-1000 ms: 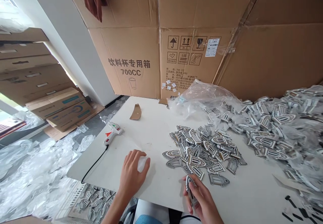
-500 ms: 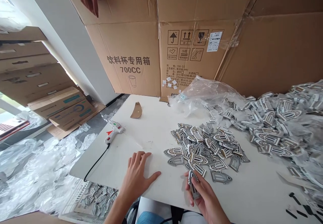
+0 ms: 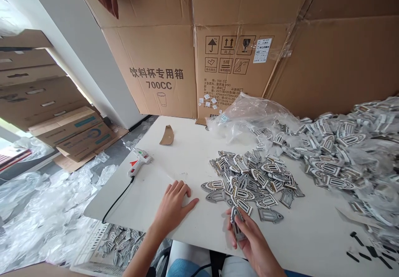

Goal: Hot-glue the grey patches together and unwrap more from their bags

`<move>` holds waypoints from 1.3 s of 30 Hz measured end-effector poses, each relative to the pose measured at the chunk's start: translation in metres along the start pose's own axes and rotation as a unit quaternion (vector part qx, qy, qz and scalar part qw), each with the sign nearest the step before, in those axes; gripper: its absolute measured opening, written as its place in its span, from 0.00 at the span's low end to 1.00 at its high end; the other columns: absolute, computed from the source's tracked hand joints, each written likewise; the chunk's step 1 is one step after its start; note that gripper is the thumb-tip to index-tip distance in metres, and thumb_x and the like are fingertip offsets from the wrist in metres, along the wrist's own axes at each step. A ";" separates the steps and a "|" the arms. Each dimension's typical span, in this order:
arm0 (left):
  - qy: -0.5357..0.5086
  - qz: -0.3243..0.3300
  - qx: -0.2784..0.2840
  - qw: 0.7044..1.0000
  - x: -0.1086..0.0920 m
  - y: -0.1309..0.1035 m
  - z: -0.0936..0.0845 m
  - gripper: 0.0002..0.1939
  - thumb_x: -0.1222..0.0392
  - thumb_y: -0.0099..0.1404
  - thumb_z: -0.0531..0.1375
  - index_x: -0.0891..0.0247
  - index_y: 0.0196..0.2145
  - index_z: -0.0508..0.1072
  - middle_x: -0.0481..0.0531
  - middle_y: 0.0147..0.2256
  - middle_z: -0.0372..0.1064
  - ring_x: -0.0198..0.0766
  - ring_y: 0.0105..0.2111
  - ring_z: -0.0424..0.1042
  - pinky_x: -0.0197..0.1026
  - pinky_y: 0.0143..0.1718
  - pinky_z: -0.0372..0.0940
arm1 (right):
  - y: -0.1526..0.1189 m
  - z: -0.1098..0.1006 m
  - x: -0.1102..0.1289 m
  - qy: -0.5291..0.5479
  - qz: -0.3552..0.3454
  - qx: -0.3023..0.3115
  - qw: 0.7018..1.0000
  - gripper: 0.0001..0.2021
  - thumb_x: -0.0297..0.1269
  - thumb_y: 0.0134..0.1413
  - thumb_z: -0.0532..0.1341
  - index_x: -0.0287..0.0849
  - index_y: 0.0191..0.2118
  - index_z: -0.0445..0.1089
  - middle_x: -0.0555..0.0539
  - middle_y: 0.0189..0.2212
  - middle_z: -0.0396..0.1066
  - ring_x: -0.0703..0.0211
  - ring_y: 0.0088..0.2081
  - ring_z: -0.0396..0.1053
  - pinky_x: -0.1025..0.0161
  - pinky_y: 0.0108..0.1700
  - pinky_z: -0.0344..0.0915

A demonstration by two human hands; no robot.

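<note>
On the white table (image 3: 187, 156), my left hand (image 3: 175, 204) rests palm down with its thumb apart and its fingers slightly bent, holding nothing. My right hand (image 3: 254, 239), at the near edge, grips a grey arch-shaped plastic piece (image 3: 237, 227) with slots, tilted upright between thumb and fingers. Just beyond that hand lies a loose pile of similar arch-shaped pieces (image 3: 245, 185), some grey, some white with dark scroll patterns. A single grey piece (image 3: 270, 215) lies flat at the pile's near side.
A white glue gun (image 3: 140, 161) with a black cord lies at the left. Cardboard boxes (image 3: 158, 56) stand behind the table. Plastic film (image 3: 246, 117) and more bagged pieces (image 3: 336, 156) cover the right. Below the left edge is a white crate (image 3: 85, 250) of grey pieces.
The fingers of my left hand have drawn in a little on the tabletop. My right hand keeps its hold on the arch-shaped piece, and the view has shifted slightly.
</note>
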State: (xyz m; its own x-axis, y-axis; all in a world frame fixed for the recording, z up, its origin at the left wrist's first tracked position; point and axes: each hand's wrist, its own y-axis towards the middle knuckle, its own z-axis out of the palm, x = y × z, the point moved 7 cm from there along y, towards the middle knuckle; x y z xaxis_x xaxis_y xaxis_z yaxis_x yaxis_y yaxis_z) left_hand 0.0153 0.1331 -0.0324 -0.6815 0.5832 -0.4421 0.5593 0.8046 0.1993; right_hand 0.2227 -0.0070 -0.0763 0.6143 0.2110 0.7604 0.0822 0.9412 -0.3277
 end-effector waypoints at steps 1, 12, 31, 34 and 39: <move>-0.003 -0.004 0.000 1.000 0.000 -0.001 0.000 0.15 0.47 0.75 0.64 0.57 0.37 0.66 0.49 0.38 0.70 0.46 0.40 0.70 0.49 0.45 0.61 | 0.000 0.000 0.000 0.001 0.001 0.000 1.000 0.21 0.56 0.62 0.71 0.43 0.48 0.74 0.48 0.33 0.72 0.65 0.25 0.64 0.63 0.30 0.61; -0.030 -0.012 -0.009 0.999 0.000 -0.004 0.000 0.16 0.48 0.74 0.64 0.57 0.35 0.64 0.50 0.37 0.70 0.45 0.39 0.68 0.48 0.44 0.62 | -0.003 0.004 0.007 0.000 0.003 0.010 1.000 0.22 0.57 0.62 0.71 0.44 0.47 0.75 0.48 0.34 0.72 0.63 0.27 0.64 0.62 0.32 0.60; -0.112 -0.063 -0.040 0.991 0.014 0.013 -0.008 0.22 0.46 0.78 0.54 0.58 0.28 0.62 0.48 0.29 0.66 0.38 0.28 0.62 0.42 0.34 0.56 | -0.005 -0.003 0.007 -0.003 -0.025 0.004 1.000 0.21 0.55 0.61 0.72 0.43 0.48 0.76 0.48 0.34 0.73 0.63 0.27 0.64 0.62 0.33 0.64; -0.168 -0.121 -0.114 0.972 0.026 0.020 -0.015 0.25 0.45 0.77 0.54 0.59 0.25 0.54 0.45 0.24 0.54 0.37 0.26 0.54 0.41 0.31 0.51 | -0.008 -0.004 0.008 -0.007 -0.041 -0.005 0.999 0.21 0.55 0.61 0.72 0.43 0.48 0.77 0.48 0.34 0.73 0.63 0.27 0.65 0.62 0.34 0.63; -0.385 -0.251 -0.144 0.877 0.050 0.023 -0.010 0.30 0.38 0.71 0.59 0.57 0.24 0.48 0.43 0.23 0.40 0.34 0.23 0.43 0.41 0.26 0.41 | -0.010 -0.008 0.007 -0.018 -0.054 -0.014 0.998 0.23 0.55 0.60 0.73 0.42 0.49 0.77 0.49 0.34 0.74 0.63 0.28 0.66 0.63 0.34 0.63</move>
State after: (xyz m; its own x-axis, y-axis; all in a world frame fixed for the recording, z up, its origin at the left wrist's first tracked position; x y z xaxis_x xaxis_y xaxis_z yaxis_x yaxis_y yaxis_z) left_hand -0.0107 0.1816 -0.0406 -0.2252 -0.0100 -0.9743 0.0623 0.9978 -0.0246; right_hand 0.2323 -0.0166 -0.0725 0.5719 0.1187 0.8117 0.1689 0.9512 -0.2581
